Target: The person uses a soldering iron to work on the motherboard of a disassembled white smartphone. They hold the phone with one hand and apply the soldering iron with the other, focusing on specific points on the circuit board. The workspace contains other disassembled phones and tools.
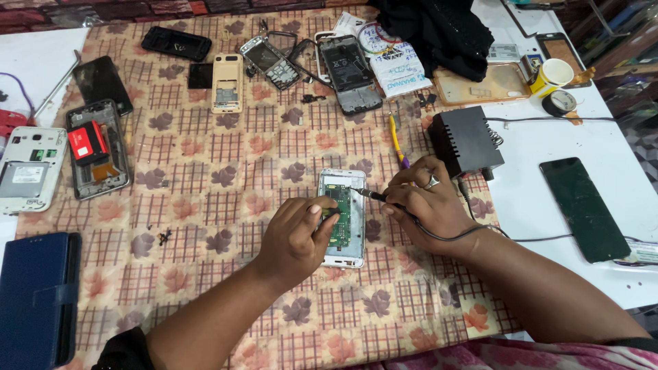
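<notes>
- Close in, the left hand (296, 236) presses down on the opened white phone (343, 218), fingers together on its left edge and on the green circuit board (340, 216); the phone lies flat on the patterned cloth (226, 205) covering the tabletop (534, 192), about mid-frame.
- Beside it, the right hand (425, 202) has its grip clamped pen-style on a soldering iron (373, 195), tip touching the board near its upper right corner. The black cord (445, 236) loops under the wrist.
- Judgement: keep the left hand firm so the phone cannot slide; hold the tip on the one joint only, briefly, and keep the cord from dragging the hand.
- Just beyond, a yellow-handled tool (395, 140) lies on the cloth, and a black power box (466, 140) sits to the right.
- Right of that, a dark phone (582, 209) lies face up.
- Farther back, stripped handsets and frames are scattered (274, 62); a yellow cup (552, 74) stands at far right.
</notes>
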